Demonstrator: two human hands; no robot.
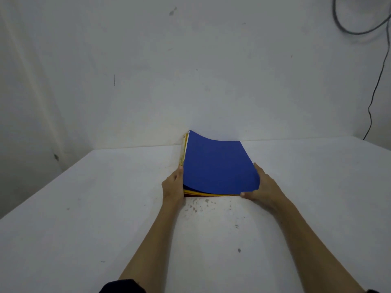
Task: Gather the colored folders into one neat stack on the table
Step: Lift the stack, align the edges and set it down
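Note:
A stack of folders (218,166) lies on the white table (105,208) near the far wall. The top folder is blue; yellow and red edges show under it along the left side and the near edge. The stack's left side curls upward. My left hand (172,185) presses against the stack's left edge, fingers wrapped on it. My right hand (261,187) clasps the near right corner, thumb under the near edge. Both hands hold the stack between them.
A white wall (190,70) rises right behind the stack. A dark cable (374,92) hangs down the wall at the far right. Small stains (196,206) mark the table in front of the stack. The table's left edge runs diagonally.

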